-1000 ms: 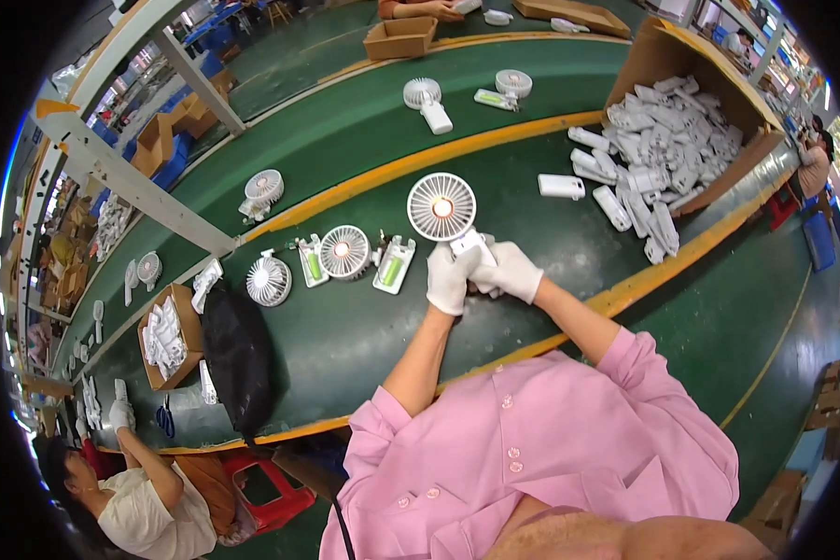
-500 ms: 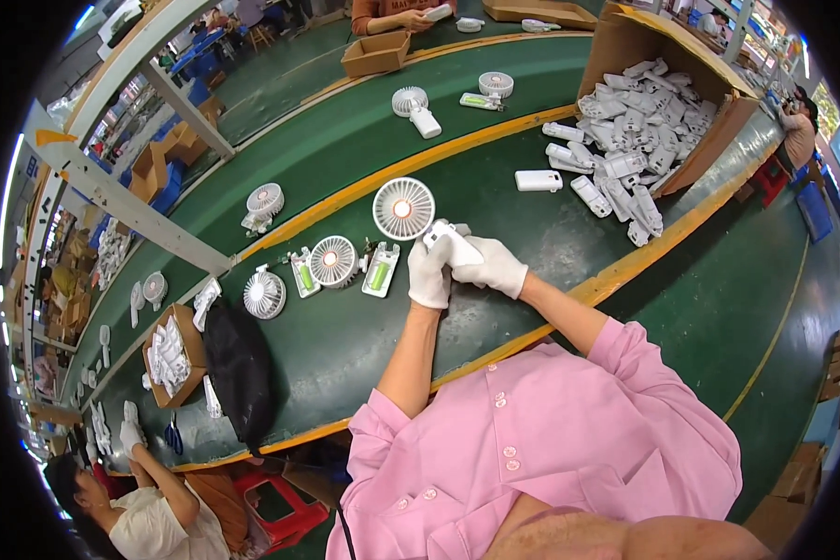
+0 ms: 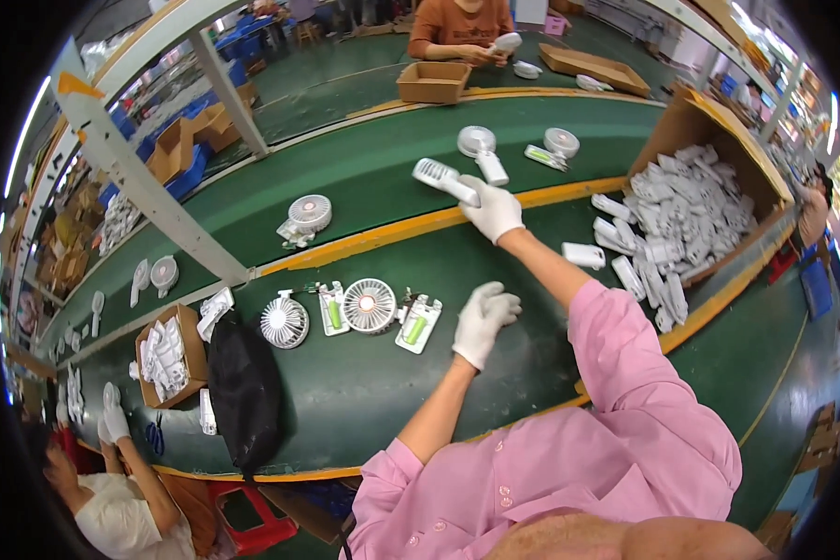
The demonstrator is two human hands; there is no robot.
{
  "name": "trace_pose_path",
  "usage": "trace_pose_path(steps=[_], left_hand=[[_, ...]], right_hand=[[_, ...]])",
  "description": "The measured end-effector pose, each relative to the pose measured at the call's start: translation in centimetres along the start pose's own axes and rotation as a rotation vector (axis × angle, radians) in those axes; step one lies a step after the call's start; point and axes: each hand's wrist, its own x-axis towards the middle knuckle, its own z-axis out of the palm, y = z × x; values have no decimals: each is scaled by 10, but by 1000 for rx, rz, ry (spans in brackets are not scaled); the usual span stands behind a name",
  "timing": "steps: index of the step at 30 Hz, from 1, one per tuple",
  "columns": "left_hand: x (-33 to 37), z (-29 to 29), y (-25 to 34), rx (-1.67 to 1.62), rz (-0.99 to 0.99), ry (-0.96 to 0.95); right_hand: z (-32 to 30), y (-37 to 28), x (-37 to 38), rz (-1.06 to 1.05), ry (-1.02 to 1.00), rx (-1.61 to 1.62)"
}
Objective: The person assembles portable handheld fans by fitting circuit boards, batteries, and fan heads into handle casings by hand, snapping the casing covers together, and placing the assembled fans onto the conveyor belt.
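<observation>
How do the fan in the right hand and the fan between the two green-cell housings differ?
The held fan is in the right hand; the bench fan lies on the bench. The held fan's head looks narrow and slanted; the bench fan shows a round face. The held fan's handle is gripped; the bench fan sits between open housings with green cells. Both have white, ribbed grilles.

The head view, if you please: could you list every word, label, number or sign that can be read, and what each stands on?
No text can be read here.
Brown shirt: marks on its front, too small and blurred.
Fan in the right hand, green battery: nothing readable.
</observation>
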Motion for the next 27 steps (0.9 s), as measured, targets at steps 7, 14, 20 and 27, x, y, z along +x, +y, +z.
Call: trace_pose_path(steps=[7, 14, 20, 27], left_hand=[[4, 1, 10, -23, -63, -34], [15, -15, -31, 469, 148, -10], [10, -68, -149, 207, -116, -199], [16, -34, -49, 985, 252, -178]], right_hand=[[71, -18, 82, -94, -185, -521], [118, -152, 93, -267, -474, -71], [150, -202, 81, -286, -518, -89], [129, -152, 80, -111, -446, 173]])
